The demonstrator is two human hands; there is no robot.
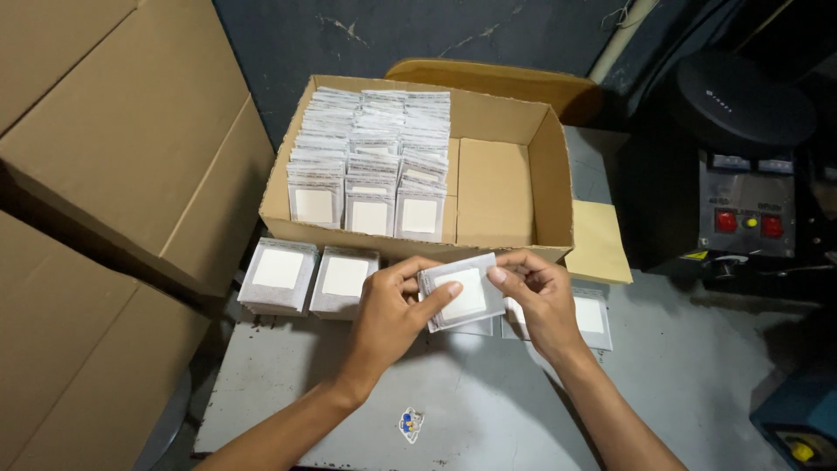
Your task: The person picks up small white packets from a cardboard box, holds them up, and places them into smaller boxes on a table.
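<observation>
Both my hands hold one small stack of clear packets with white square pads (462, 295) just above the grey table (488, 410). My left hand (392, 310) grips its left edge, thumb across the front. My right hand (536, 296) pinches the right edge. Behind it stands an open cardboard box (497, 187) with three rows of the same packets (375, 161) filling its left part; the right part shows bare cardboard.
Two packet stacks (279, 275) (344, 279) lie left of my hands, and more packets (588, 314) lie under and right of my right hand. Large cardboard cartons (113, 174) fill the left. A dark machine with red buttons (745, 209) stands right. A small sticker (411, 424) lies near.
</observation>
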